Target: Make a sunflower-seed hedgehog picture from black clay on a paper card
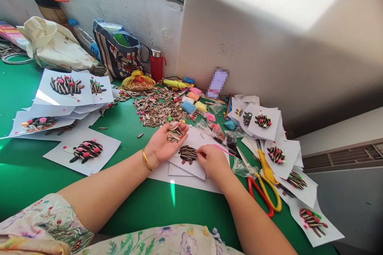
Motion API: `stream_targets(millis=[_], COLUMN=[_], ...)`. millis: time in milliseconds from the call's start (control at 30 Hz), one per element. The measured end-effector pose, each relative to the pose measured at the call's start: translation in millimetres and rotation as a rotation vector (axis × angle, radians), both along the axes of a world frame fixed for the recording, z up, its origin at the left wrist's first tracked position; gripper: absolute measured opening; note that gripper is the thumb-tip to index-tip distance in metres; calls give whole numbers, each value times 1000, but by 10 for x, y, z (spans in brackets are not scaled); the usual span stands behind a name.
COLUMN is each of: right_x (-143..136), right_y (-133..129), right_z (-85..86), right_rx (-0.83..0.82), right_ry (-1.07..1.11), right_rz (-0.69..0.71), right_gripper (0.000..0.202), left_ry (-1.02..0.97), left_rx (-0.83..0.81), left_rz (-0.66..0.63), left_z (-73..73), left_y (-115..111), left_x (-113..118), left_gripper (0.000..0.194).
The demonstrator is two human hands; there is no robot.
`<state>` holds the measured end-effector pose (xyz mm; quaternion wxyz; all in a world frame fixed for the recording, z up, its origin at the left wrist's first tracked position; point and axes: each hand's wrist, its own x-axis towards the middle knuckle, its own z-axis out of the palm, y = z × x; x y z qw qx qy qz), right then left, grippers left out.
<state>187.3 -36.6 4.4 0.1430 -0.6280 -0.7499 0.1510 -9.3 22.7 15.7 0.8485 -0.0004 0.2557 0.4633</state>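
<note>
My left hand (164, 141) is palm up and cupped, with a small heap of striped sunflower seeds (174, 133) lying in it. Just right of it, my right hand (213, 160) has thumb and fingers pinched together at the edge of a hedgehog figure (188, 153). Whatever the pinch holds is too small to make out. Rows of sunflower seeds on a dark base form the figure's back, with brown feet below. It sits on a white paper sheet (179, 164), on top of other sheets.
Loose sunflower seeds (155, 105) spread behind my hands, beside blue clay (188, 107) and yellow clay (200, 106). Finished-looking hedgehog cards (109, 141) lie left, more cards (253, 131) right. Scissors (263, 183) rest right of my arm. A red flask (156, 65) stands by the wall.
</note>
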Motion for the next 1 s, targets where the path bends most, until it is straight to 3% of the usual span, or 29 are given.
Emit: stream_targets(millis=[300,633,833,1000], right_x=[58,-24,-61,-53], right_y=[-56,-144,-143,-153], right_z=[99,195,177,216], right_rx=[19,464,468,429], right_ry=[63,326,285,266], right_rz=[-21,147,163,82], right_gripper=[8,12,14,14], left_ry=[-26,-98,-85,-103], left_rx=[8,-23,-9,-14], left_rz=[-49,-246,-300,-289], left_z=[49,70,102,104], left_y=[-46,-289,-381,-390], left_x=[6,147,209,218], left_gripper=[33,42,43,43])
